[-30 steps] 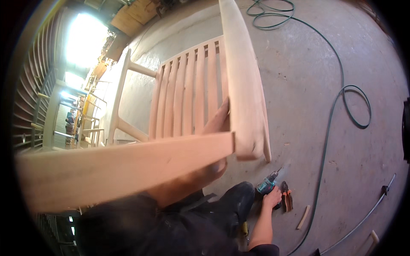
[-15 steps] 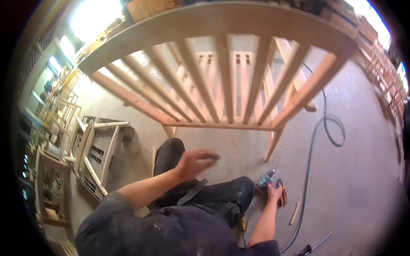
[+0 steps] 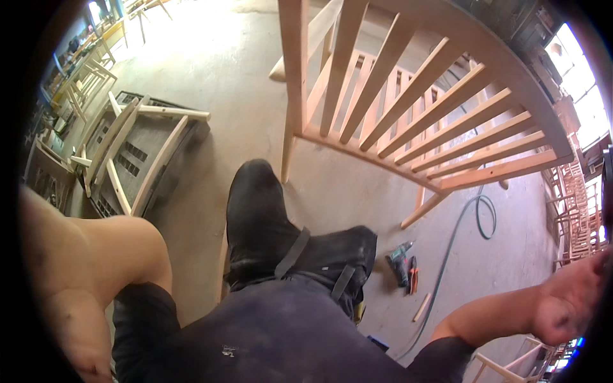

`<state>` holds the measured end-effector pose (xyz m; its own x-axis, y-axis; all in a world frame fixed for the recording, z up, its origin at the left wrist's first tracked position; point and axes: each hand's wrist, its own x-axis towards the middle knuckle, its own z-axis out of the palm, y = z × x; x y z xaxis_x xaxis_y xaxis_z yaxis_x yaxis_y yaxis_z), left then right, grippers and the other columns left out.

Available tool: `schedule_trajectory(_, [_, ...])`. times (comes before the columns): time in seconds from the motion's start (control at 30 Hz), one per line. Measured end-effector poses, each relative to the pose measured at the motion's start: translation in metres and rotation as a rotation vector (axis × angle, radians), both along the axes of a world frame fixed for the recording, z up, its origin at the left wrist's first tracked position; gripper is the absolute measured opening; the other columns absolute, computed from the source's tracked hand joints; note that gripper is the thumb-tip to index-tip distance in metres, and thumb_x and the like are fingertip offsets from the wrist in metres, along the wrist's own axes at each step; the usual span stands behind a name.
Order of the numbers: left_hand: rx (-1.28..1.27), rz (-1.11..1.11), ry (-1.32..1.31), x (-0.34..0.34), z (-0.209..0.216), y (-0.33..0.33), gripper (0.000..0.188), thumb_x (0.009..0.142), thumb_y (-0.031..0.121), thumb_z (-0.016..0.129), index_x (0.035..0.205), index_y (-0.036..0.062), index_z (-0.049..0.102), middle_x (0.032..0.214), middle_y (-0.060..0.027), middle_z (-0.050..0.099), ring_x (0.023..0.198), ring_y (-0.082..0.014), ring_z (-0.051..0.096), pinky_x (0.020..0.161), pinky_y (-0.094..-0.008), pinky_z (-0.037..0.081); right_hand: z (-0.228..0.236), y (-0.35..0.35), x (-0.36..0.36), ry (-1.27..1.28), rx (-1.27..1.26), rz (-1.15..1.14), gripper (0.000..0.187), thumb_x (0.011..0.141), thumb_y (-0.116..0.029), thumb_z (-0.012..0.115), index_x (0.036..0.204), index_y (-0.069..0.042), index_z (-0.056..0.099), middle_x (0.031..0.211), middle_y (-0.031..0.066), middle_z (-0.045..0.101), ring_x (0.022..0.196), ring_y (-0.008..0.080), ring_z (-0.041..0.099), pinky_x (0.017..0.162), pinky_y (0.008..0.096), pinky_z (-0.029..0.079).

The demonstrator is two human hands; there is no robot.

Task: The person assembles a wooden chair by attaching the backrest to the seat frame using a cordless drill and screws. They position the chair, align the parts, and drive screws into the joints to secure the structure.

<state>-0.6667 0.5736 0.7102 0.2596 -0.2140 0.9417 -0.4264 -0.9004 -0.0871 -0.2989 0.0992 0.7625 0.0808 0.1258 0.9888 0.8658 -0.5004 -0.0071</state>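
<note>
Far L: L hand [image 3: 67, 287] up close to cam, blurry, fingers cut off by dark rim, can't tell if it's gripping. Hands well apart.

Behind it, upper L: wooden chair frames [image 3: 89, 83] along the side of the shop. Nearer, dark slotted panel [image 3: 153, 139] on floor w/ pale curved wood bars [image 3: 161, 164] lying across it.

Ctr: person's legs in dark trousers [image 3: 255, 210], bent, w/ straps. Pale wood piece shows along L side of the leg.

Ctr-R, upper: slatted wooden chair [image 3: 440, 112], raw wood, on floor in front of the knees, backrest toward cam, seat slats visible thru it. Both hands clear of it.

Below chair, R of the knee: teal/blk drill [image 3: 398, 263] on floor, chuck pointing up-R. Orange-handled pliers [image 3: 413, 277] just beside, can't tell if touching. Thin wood strip [image 3: 421, 307] under pliers, green hose [image 3: 444, 265] R of those, looped near chair leg.

Far R: R hand [image 3: 568, 303] raised at rim, partly cut off, grip unclear. Pale wood frame [image 3: 504, 370] below, more chairs [image 3: 578, 217] above.
</note>
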Motion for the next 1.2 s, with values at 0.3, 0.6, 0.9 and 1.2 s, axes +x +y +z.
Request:
schedule_trajectory(0.3, [-0.060,0.033,-0.061,0.065,-0.117,-0.044,0.052,0.099,0.039,0.060,0.128,-0.0040,0.060,0.122,-0.0165,0.065,0.104,-0.0251,0.065,0.090,-0.0389,0.053,-0.077,0.054,0.013,0.066,-0.276,-0.130,0.037,0.103,-0.021,0.047,0.129,-0.001,0.065,0.128,0.0169,0.067,0.120,0.0292,0.064,0.105,0.0405,0.048])
schedule_trajectory(0.6, [-0.090,0.082,-0.148,0.112,-0.174,-0.083,0.052,0.098,0.038,0.062,0.129,-0.0037,0.060,0.123,-0.0164,0.064,0.106,-0.0248,0.064,0.091,-0.0389,0.052,-0.125,0.081,0.034,0.024,-0.270,-0.080,0.042,0.104,-0.028,0.045,0.130,-0.002,0.064,0.127,0.0172,0.067,0.119,0.0300,0.064,0.105,0.0419,0.049])
schedule_trajectory(0.9, [-0.211,0.082,-0.076,0.114,0.023,0.005,0.053,0.097,0.038,0.063,0.130,-0.0035,0.059,0.125,-0.0164,0.063,0.108,-0.0245,0.063,0.093,-0.0389,0.051,0.031,0.151,0.049,0.139,-0.299,-0.143,0.046,0.104,-0.034,0.043,0.131,-0.003,0.064,0.127,0.0176,0.067,0.119,0.0309,0.064,0.104,0.0433,0.049])
schedule_trajectory(1.2, [-0.136,0.123,-0.158,0.143,-0.080,0.010,0.055,0.095,0.037,0.065,0.131,-0.0032,0.058,0.127,-0.0163,0.062,0.109,-0.0242,0.062,0.095,-0.0390,0.050,-0.071,0.142,0.056,0.112,-0.223,-0.194,0.051,0.105,-0.041,0.041,0.132,-0.004,0.063,0.127,0.0179,0.067,0.119,0.0318,0.064,0.104,0.0447,0.049])
